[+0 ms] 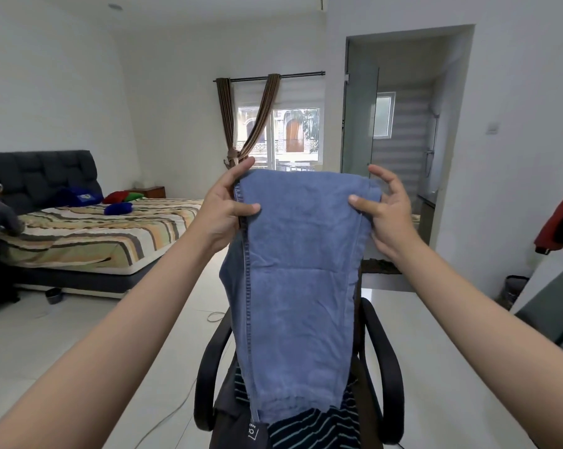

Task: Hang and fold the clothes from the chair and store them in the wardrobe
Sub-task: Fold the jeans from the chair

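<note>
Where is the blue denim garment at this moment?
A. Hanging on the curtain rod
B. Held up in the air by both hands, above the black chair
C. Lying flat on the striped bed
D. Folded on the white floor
B: the left hand and right hand pinch the top corners of the blue denim garment, which hangs above the black chair.

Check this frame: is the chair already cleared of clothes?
No: a dark striped garment still lies on the chair seat, under the blue trousers held up by the left hand and right hand.
</note>
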Demonstrator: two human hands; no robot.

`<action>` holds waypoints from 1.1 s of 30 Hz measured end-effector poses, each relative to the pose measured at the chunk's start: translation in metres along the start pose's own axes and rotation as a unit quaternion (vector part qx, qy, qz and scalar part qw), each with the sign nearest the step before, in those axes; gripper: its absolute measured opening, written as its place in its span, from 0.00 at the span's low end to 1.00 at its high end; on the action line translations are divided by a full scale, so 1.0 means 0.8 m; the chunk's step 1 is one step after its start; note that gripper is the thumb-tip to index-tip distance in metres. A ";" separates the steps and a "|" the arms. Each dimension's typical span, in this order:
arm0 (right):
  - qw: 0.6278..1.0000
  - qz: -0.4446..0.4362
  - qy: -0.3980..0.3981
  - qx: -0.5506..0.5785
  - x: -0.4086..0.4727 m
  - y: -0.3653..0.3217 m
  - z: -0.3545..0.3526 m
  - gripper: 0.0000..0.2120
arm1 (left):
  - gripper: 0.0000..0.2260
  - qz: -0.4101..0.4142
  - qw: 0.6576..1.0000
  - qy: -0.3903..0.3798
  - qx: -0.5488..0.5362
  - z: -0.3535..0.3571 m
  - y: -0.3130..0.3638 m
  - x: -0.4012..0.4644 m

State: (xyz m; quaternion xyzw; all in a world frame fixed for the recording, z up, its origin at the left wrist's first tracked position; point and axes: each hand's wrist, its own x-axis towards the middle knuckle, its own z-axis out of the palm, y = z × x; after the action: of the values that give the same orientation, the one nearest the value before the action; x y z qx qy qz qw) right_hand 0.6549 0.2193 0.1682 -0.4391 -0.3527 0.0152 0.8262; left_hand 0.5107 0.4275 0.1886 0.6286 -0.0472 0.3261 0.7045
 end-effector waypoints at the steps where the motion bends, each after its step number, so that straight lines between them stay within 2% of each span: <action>1: 0.999 0.015 0.042 0.025 0.001 0.003 0.002 0.19 | 0.31 -0.001 1.000 -0.001 0.016 0.001 0.004 0.001; 3: 0.994 0.045 0.092 0.040 0.003 0.011 0.004 0.12 | 0.26 -0.010 0.999 0.012 0.030 0.004 0.008 0.004; 6: 0.992 0.066 0.103 0.011 0.006 0.017 0.003 0.07 | 0.21 -0.024 0.997 0.071 -0.002 0.006 -0.003 0.005; 9: 0.992 0.073 0.104 0.027 0.005 0.012 0.008 0.07 | 0.18 -0.027 0.993 0.105 -0.054 0.000 -0.022 0.004; 13: 0.994 0.070 0.049 0.064 0.001 0.007 0.016 0.11 | 0.22 -0.025 0.995 0.079 -0.059 -0.004 -0.027 -0.003; 15: 0.999 0.028 0.000 -0.017 0.001 0.007 0.008 0.16 | 0.25 -0.027 0.996 0.078 -0.037 -0.002 -0.025 -0.005; 17: 0.990 -0.031 -0.040 -0.128 0.001 0.007 0.000 0.19 | 0.23 -0.027 0.994 0.101 -0.023 -0.004 -0.023 -0.002; 21: 0.971 -0.103 0.002 -0.217 0.004 0.002 -0.005 0.12 | 0.20 -0.015 0.991 0.129 0.020 -0.005 -0.021 0.002; 23: 0.973 -0.104 0.034 -0.202 0.006 0.000 -0.004 0.11 | 0.18 -0.006 0.991 0.123 0.043 0.000 -0.020 -0.001; 26: 0.985 -0.068 0.059 -0.150 0.008 -0.004 -0.003 0.09 | 0.17 0.000 0.991 0.131 0.005 0.013 -0.016 0.000; 29: 0.992 -0.026 0.074 -0.101 0.008 -0.005 -0.008 0.09 | 0.18 0.002 0.991 0.133 -0.021 0.023 -0.012 0.002; 33: 0.993 -0.020 0.066 -0.095 0.004 -0.007 -0.014 0.10 | 0.18 0.017 0.992 0.124 0.000 0.025 -0.009 0.003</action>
State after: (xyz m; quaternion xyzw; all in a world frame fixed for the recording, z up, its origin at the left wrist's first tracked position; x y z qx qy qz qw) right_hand 0.6623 0.2086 0.1700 -0.5085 -0.3059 -0.0646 0.8023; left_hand 0.5232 0.4101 0.1881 0.5820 0.0297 0.4135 0.6995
